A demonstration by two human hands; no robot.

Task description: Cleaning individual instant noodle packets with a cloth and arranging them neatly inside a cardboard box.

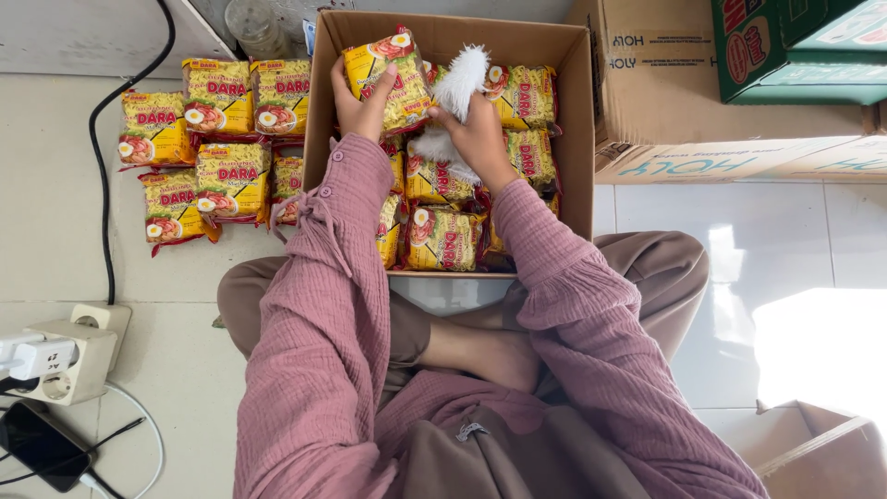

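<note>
Open cardboard box (577, 129) on tiled floor, in front of seated person; both hands inside, over packed noodle packets.

Loose pile of same yellow packets (208, 152) on floor, outside box wall, beyond left hand.

Left hand (362, 102) clamped on yellow instant-noodle packet (388, 79), lifted at box's far corner; long axis tilted, running away from wrist.

Right hand (480, 139) closed on white fluffy cloth (457, 88), just beside packet, inward of left hand, nearly touching.
</note>
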